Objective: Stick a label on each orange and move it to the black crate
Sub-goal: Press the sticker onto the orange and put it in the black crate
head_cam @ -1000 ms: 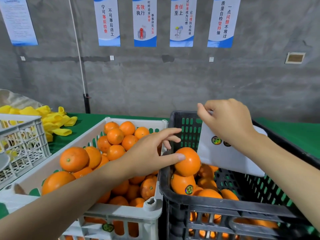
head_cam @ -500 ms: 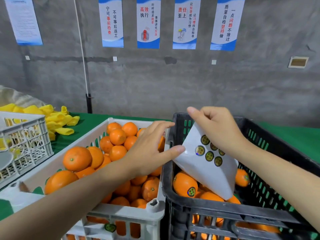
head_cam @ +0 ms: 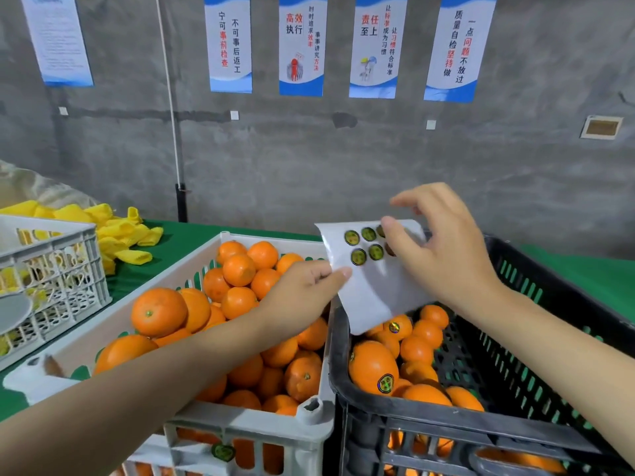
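2 hands pinch the white label sheet (head_cam: 378,290), left hand (head_cam: 302,297) at its edge, right hand (head_cam: 443,249) at its round green labels (head_cam: 358,256).

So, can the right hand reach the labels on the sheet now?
Probably yes: the right hand is at the labels, the left hand pinches the sheet, and nothing lies between.

Both bare forearms reach in from the lower corners of the frame and meet at the label sheet (head_cam: 376,292). The left hand (head_cam: 302,300), back turned up, pinches the sheet's left edge between thumb and fingertips. The right hand (head_cam: 446,259) holds the sheet's upper right part, thumb pressed on its face, index finger curled and raised above its top edge.
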